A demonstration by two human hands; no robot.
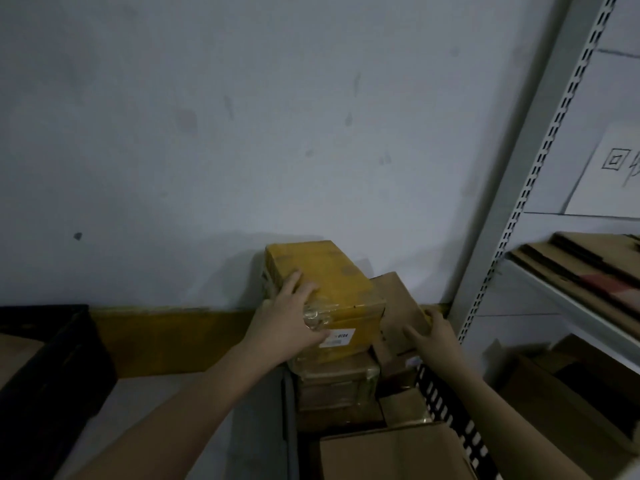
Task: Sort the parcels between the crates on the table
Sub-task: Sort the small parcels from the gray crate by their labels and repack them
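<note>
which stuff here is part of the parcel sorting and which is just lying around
Part of the job:
yellow parcel, under the left hand
brown parcel, held by the right hand
full crate
black crate

Lying about:
flattened cardboard on the shelf
paper sign

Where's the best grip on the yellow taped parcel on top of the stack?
Take the yellow parcel by its two long sides, coming from above and the front. It sits topmost, back end against the wall, so the rear is blocked. The left hand already rests on its left front corner; the right side is crowded by the brown parcel the right hand holds.
</note>
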